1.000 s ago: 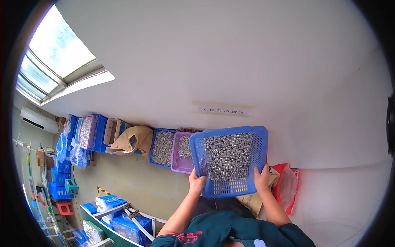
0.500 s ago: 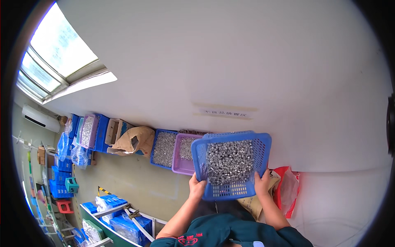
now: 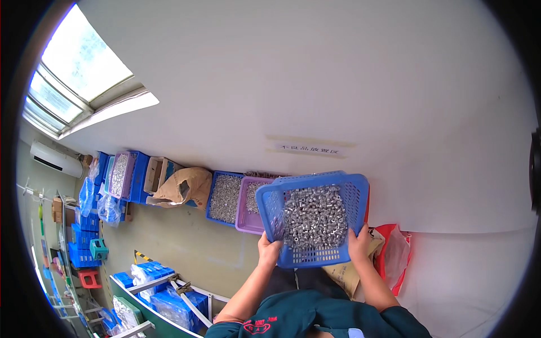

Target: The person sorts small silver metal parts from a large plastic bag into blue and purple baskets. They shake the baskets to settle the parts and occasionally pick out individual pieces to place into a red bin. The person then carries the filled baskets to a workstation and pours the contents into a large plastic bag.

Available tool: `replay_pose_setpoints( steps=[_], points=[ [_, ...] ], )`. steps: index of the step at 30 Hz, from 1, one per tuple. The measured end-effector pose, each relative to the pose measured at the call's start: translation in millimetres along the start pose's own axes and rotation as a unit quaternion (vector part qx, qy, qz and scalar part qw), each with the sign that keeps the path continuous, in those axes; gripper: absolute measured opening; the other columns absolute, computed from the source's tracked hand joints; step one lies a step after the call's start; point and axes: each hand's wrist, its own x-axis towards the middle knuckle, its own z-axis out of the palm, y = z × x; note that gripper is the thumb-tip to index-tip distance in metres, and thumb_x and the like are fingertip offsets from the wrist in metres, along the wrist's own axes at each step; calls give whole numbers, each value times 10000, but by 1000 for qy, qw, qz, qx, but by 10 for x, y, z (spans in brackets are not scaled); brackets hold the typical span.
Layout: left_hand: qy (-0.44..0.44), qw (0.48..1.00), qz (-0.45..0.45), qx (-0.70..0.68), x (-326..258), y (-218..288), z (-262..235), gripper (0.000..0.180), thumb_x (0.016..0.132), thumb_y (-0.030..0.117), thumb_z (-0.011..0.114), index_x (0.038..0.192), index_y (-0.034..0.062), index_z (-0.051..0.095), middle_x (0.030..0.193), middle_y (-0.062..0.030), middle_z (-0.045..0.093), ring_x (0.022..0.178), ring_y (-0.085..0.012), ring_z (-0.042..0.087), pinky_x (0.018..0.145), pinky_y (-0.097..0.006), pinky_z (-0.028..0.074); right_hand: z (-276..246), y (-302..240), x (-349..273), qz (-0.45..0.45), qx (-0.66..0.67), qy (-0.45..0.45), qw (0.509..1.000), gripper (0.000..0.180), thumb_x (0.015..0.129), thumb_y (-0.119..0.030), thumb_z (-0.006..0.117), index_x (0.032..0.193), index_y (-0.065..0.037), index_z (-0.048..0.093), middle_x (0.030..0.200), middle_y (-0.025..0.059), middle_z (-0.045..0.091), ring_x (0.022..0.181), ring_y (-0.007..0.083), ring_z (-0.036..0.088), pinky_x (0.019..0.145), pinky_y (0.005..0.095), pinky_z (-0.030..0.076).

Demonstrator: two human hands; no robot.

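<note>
Left hand (image 3: 269, 248) and right hand (image 3: 358, 243) clamped on near rim of blue basket (image 3: 313, 217), held up, tilted, full of small metal parts (image 3: 313, 217). Nothing tipped out yet; purple basket (image 3: 249, 204) just left.

Along the wall stood a purple basket (image 3: 251, 205) and a blue basket (image 3: 224, 198), both holding small metal parts. At nine o'clock from them slumped a brown sack (image 3: 181, 188); a red bag (image 3: 394, 253) lay at four o'clock.
</note>
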Motion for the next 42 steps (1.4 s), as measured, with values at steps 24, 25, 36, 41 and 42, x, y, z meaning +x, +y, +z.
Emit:
replay_pose_setpoints(
  steps=[24, 25, 36, 41, 42],
  points=[
    [-19, 982, -128, 140, 516, -222, -161, 645, 614, -142, 539, 1242, 3, 514, 957, -60, 633, 788, -159, 593, 695, -266, 482, 341, 313, 520, -7, -136, -120, 983, 237, 777, -119, 621, 936, -2, 490, 780, 260, 627, 778, 452, 613, 702, 529, 465],
    [-20, 983, -132, 128, 436, -183, -201, 668, 618, -142, 542, 1269, 5, 501, 968, -60, 633, 788, -157, 592, 697, -266, 482, 263, 174, 452, -7, -135, -126, 983, 239, 777, -120, 624, 939, -4, 492, 781, 257, 628, 777, 449, 615, 702, 528, 465],
    [-9, 983, -162, 81, 330, -243, -117, 504, 661, -138, 588, 1148, -7, 565, 976, -87, 657, 889, -205, 622, 801, -331, 498, 391, 131, 630, -23, -182, -139, 973, 270, 767, -129, 648, 969, -20, 506, 791, 253, 626, 788, 448, 612, 694, 518, 465],
    [-25, 973, -182, 136, 237, -519, -312, 576, 611, -136, 546, 1168, 6, 568, 957, -84, 645, 808, -195, 598, 716, -305, 479, 397, 416, 514, -1, -133, -149, 980, 264, 756, -131, 643, 948, -32, 491, 786, 243, 630, 792, 441, 617, 709, 516, 469],
    [-43, 974, -178, 130, 227, -556, -347, 662, 599, -174, 525, 1232, 19, 543, 990, -87, 635, 839, -212, 602, 699, -316, 494, 381, 468, 524, 16, -150, -167, 974, 305, 755, -125, 638, 1011, -27, 505, 824, 251, 632, 808, 450, 613, 721, 522, 464]
  ],
)
